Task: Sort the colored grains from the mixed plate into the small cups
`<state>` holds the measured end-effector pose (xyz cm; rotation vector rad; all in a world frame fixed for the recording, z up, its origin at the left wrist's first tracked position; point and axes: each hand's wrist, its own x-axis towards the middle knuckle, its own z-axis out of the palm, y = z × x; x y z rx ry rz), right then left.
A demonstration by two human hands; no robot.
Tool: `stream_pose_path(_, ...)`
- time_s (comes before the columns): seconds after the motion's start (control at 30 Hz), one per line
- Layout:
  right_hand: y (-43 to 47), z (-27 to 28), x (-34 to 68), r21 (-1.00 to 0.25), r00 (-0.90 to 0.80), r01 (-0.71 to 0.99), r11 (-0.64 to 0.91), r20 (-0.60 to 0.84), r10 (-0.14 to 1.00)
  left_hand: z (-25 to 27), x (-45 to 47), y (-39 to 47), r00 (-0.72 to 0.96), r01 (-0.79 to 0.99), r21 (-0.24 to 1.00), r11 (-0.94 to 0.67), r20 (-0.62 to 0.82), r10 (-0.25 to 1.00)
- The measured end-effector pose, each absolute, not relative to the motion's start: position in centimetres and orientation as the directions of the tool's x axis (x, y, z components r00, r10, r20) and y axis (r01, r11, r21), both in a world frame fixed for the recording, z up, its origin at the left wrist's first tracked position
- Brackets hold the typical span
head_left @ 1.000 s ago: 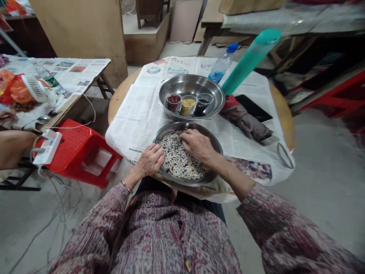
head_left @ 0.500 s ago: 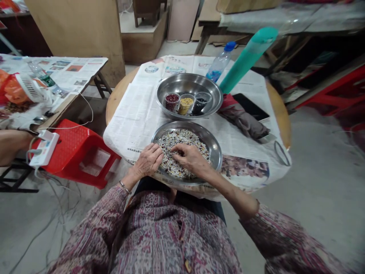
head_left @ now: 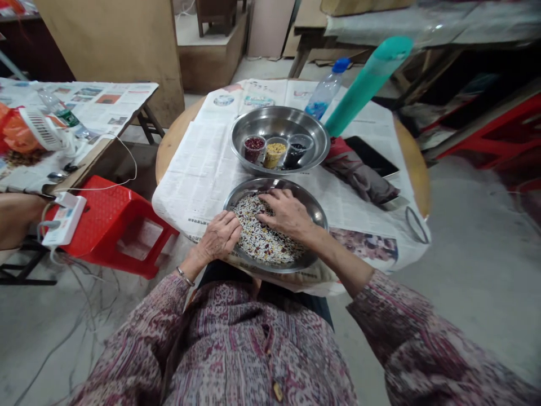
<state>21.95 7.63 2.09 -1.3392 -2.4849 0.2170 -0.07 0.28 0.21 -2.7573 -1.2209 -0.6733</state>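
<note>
Some grains point(head_left: 270, 242) hide under the open-fingered right hand point(head_left: 291, 214); whether the left hand point(head_left: 218, 237) grips the near basin point(head_left: 316, 210) is unclear.

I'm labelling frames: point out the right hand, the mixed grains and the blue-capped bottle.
Right hand point(head_left: 289, 213): head view, back of the hand.
Mixed grains point(head_left: 262, 235): head view, uncovered top surface.
Blue-capped bottle point(head_left: 325, 90): head view, clear side.

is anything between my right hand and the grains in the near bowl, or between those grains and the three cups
Nothing visible between your right hand and the grains. Between the grains and the three cups stand the near bowl's far rim and the far bowl's near wall.
</note>
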Motion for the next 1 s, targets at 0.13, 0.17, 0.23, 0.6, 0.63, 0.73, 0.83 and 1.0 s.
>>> stream_pose_path(0.13, 7.4, 2.3, 22.1, -0.439, -0.620, 0.694, 0.571, 0.040, 0.784, 0.2, -0.1, 0.2, 0.588, 0.715, 0.120, -0.688, 0.430, 0.686)
stream_pose_path(0.17, 7.1, 2.4, 22.2, -0.476, -0.645, 0.673, 0.566, -0.002, 0.764, 0.2, 0.0, 0.2, 0.585, 0.716, 0.121, -0.688, 0.433, 0.685)
stream_pose_path(0.23, 6.4, 2.8, 22.6, -0.542, -0.666, 0.647, 0.536, -0.061, 0.743, 0.1, 0.0, 0.2, 0.594, 0.709, 0.109, -0.697, 0.439, 0.674)
stream_pose_path(0.6, 1.2, 2.9, 23.3, -0.503, -0.827, 0.488, 0.714, -0.004, 0.562, 0.0, -0.1, 0.2, 0.588, 0.717, 0.112, -0.688, 0.432, 0.683)
stream_pose_path(0.63, 1.6, 2.6, 23.2, -0.451, -0.814, 0.513, 0.730, 0.015, 0.581, 0.0, -0.1, 0.2, 0.583, 0.720, 0.116, -0.684, 0.433, 0.687)
stream_pose_path(0.73, 3.5, 1.8, 23.3, -0.313, -0.695, 0.665, 0.679, 0.075, 0.715, -0.1, 0.0, 0.2, 0.592, 0.715, 0.119, -0.689, 0.421, 0.687)
stream_pose_path(0.83, 5.4, 1.6, 23.6, -0.252, -0.508, 0.815, 0.522, 0.125, 0.853, 0.0, 0.0, 0.3, 0.596, 0.702, 0.138, -0.698, 0.423, 0.683)
stream_pose_path(1.0, 6.1, 1.6, 21.7, -0.323, -0.426, 0.831, 0.453, 0.155, 0.891, 0.2, 0.1, 0.2, 0.552, 0.713, 0.194, -0.673, 0.437, 0.711)
